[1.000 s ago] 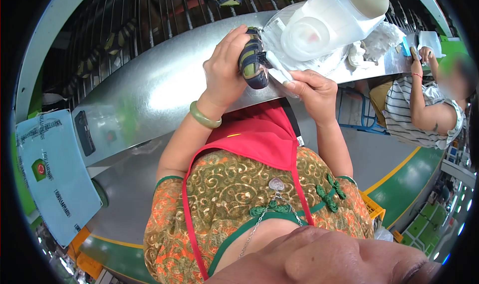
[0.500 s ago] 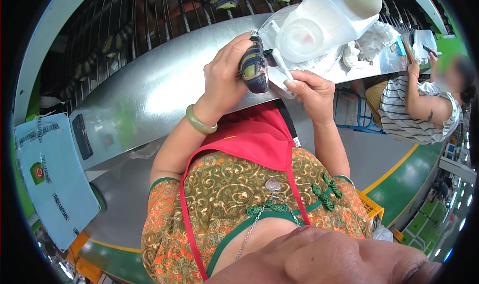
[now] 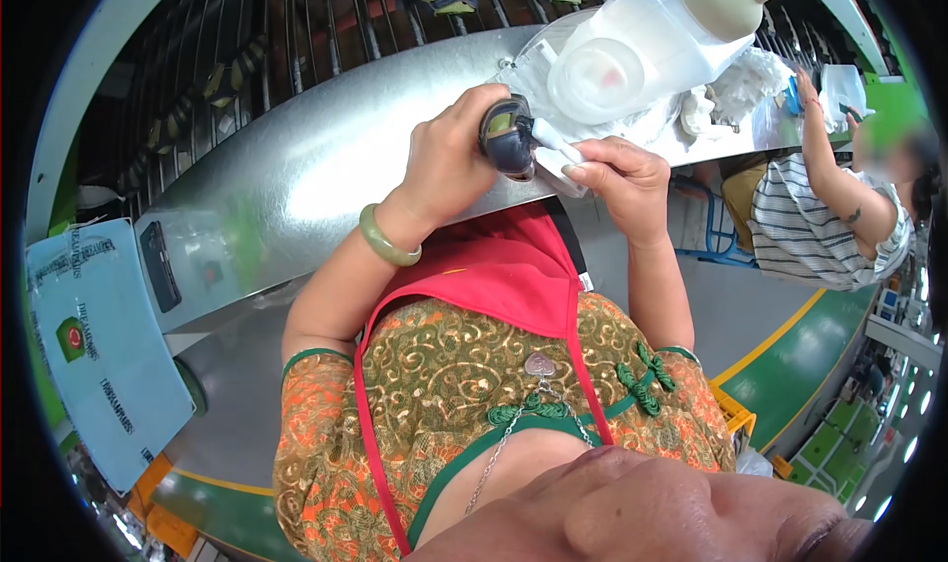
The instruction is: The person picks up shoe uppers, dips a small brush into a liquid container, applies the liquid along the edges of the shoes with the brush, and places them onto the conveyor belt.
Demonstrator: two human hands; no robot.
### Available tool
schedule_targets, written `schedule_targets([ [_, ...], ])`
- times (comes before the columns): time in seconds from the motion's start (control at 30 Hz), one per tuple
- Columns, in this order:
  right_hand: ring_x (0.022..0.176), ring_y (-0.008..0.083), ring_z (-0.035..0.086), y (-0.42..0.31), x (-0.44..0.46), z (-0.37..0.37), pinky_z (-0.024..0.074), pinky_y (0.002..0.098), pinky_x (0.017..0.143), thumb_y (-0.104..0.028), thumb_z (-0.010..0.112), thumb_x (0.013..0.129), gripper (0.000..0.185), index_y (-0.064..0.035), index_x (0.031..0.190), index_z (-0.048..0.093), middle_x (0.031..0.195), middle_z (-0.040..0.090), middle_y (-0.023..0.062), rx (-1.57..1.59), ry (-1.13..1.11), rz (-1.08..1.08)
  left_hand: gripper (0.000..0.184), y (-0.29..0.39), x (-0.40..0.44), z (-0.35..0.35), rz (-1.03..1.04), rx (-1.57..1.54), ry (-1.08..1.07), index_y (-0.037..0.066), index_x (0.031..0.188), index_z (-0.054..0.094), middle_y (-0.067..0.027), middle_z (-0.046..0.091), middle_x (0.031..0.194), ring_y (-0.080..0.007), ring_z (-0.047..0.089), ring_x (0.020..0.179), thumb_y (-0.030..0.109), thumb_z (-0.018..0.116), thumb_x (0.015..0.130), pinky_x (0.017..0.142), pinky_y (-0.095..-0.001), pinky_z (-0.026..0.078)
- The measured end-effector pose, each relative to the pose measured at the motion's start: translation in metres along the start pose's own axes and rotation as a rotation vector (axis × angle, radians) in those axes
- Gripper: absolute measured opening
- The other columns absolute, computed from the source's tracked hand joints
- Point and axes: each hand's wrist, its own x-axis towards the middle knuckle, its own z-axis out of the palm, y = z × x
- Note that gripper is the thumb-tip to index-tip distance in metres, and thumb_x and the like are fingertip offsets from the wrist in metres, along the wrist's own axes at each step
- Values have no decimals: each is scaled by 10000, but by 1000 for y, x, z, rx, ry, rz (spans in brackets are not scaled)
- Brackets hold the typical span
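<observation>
My left hand (image 3: pixel 454 152), with a green bangle on its wrist, is wrapped round a small dark navy and olive shoe (image 3: pixel 509 152). The shoe is tilted with one rounded end towards me, and my palm hides part of it. Between the thumb and fingers of my right hand (image 3: pixel 624 175) is a slim white stick-like tool (image 3: pixel 555 141). Its far end meets the side of the shoe; the tip is too small to make out. Just beyond both hands lies a large translucent plastic container (image 3: pixel 622 53) with a beige cap.
A metal worktop (image 3: pixel 296 157) runs in front of me, bordered by a rack of rods (image 3: pixel 336 29) carrying several shoes. White crumpled material (image 3: pixel 743 83) lies right of the container. A phone (image 3: pixel 161 266) and light blue box (image 3: pixel 109 355) are left. Another person (image 3: pixel 820 216) works at right.
My left hand has turned the shoe so its rounded end faces me more. The white tool has shifted slightly down, and the other person's arm has reached further forward.
</observation>
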Motion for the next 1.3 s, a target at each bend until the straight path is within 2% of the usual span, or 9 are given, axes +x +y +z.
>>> schedule_targets([
  [0.13, 645, 69, 560, -5, 5, -3, 437, 202, 567, 44, 729, 722, 188, 39, 907, 697, 720, 627, 30, -64, -40, 18, 509, 7, 0, -5, -51, -99, -87, 83, 1123, 543, -99, 679, 934, -262, 686, 829, 78, 788, 677, 719, -328, 533],
  [0.23, 641, 70, 554, -1, 8, -1, 433, 201, 565, 39, 736, 715, 186, 34, 896, 698, 719, 628, 29, -21, -24, -6, 538, 12, 4, -13, -204, -210, -254, 82, 1086, 535, -132, 665, 913, -328, 654, 875, 61, 800, 618, 718, -363, 528],
  [0.4, 637, 81, 552, 2, 12, 4, 431, 216, 570, 28, 750, 698, 179, 24, 870, 698, 714, 631, 37, -47, 31, -60, 618, -1, 3, -13, -423, -612, -522, 16, 1144, 529, -108, 667, 958, -216, 637, 940, 12, 795, 586, 857, -331, 480],
  [0.53, 633, 86, 552, -1, 14, 4, 433, 221, 572, 26, 750, 697, 176, 21, 865, 698, 709, 629, 39, -75, 36, -57, 605, 7, 9, -22, -458, -700, -586, -1, 1135, 530, -81, 650, 997, -202, 613, 956, 3, 789, 588, 877, -325, 469],
  [0.7, 641, 75, 556, 1, 15, 0, 438, 216, 582, 10, 754, 701, 173, 20, 865, 701, 706, 629, 29, -84, 13, -14, 629, -3, 12, -28, -337, -690, -720, 9, 1163, 518, -70, 630, 1020, -183, 594, 972, 15, 792, 597, 922, -321, 440],
  [0.8, 702, 81, 583, 4, 17, -7, 453, 199, 608, 80, 730, 703, 191, 48, 887, 689, 807, 650, 52, -142, -45, -1, 644, -8, 10, -28, -361, -812, -710, 12, 1180, 506, -67, 616, 1049, -178, 582, 1001, 34, 799, 607, 944, -323, 423],
  [1.03, 682, 73, 557, 4, 20, -6, 434, 203, 605, 49, 727, 716, 170, 39, 883, 696, 773, 633, 39, -151, -48, 63, 670, -23, 1, -27, -371, -1093, -724, -10, 1257, 470, -71, 600, 1090, -179, 566, 1038, 128, 778, 678, 958, -326, 413],
  [1.1, 669, 67, 576, 2, 20, -3, 459, 217, 617, -42, 749, 718, 166, -1, 876, 718, 736, 655, 34, -191, -32, 76, 696, -30, -9, -22, -381, -1160, -626, -26, 1307, 436, -84, 591, 1120, -187, 568, 1039, 180, 744, 718, 969, -327, 405],
  [1.3, 685, 66, 586, 11, 16, -4, 467, 217, 625, -61, 755, 727, 189, 3, 900, 717, 760, 672, 36, -254, 5, 43, 795, -24, -24, -7, -453, -1360, -408, -36, 1386, 344, -124, 570, 1198, -178, 599, 1041, 303, 730, 781, 901, -302, 497],
])
